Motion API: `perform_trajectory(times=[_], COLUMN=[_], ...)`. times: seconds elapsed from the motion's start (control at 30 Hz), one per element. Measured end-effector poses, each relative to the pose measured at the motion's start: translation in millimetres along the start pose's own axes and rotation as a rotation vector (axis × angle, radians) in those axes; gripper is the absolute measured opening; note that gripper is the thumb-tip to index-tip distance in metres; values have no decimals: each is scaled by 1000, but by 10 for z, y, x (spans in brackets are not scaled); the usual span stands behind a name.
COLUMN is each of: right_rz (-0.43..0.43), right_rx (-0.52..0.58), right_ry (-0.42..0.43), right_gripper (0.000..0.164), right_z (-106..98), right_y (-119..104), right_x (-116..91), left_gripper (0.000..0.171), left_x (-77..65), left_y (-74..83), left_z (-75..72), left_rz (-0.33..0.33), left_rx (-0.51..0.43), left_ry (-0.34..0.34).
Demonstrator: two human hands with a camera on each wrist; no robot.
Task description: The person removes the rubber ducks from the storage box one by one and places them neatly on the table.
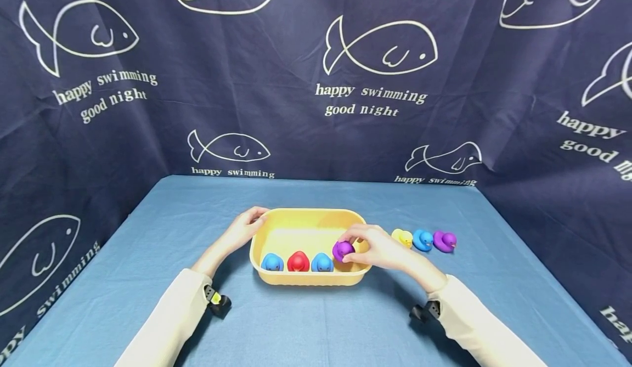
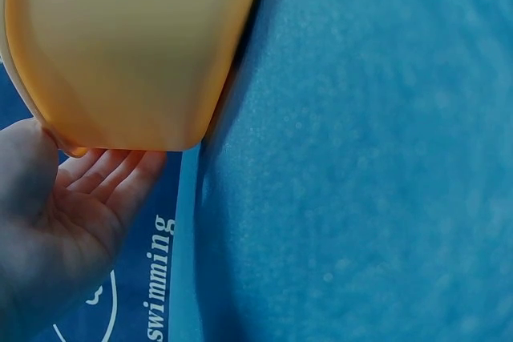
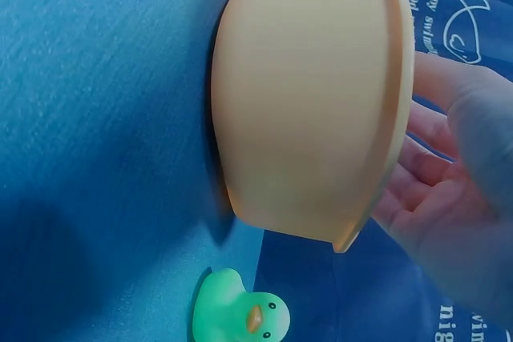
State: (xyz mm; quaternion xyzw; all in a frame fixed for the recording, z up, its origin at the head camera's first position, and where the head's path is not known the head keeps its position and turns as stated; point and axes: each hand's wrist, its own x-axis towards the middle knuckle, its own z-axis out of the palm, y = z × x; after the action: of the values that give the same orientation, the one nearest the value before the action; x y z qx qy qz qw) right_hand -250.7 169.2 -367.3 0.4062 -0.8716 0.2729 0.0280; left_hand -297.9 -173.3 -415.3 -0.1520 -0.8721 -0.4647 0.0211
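A yellow plastic basin lies on the blue cloth. Along its near wall inside sit a blue duck, a red duck and another blue duck. My right hand reaches over the basin's right rim and pinches a purple rubber duck between thumb and fingers, beside that row. The basin wall hides this duck in the right wrist view. My left hand holds the basin's far left corner, its thumb at the rim and its fingers against the outer wall.
Right of the basin stand a yellow duck, a blue duck and a purple duck in a row. One duck looks greenish in the right wrist view. Dark blue curtains with fish prints border the table.
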Motion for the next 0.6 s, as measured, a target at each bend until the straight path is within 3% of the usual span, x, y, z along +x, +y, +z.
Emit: perform_trajectory(times=[0.6], right_rz=[-73], right_rx=[4], right_ry=[132], right_gripper=[33], right_z=[-138], right_y=[-68], right_x=[-135], left_gripper=[31], left_x=[1], left_y=[-6], left_z=[-2], left_rz=[-10], left_rx=[8], left_ry=[2])
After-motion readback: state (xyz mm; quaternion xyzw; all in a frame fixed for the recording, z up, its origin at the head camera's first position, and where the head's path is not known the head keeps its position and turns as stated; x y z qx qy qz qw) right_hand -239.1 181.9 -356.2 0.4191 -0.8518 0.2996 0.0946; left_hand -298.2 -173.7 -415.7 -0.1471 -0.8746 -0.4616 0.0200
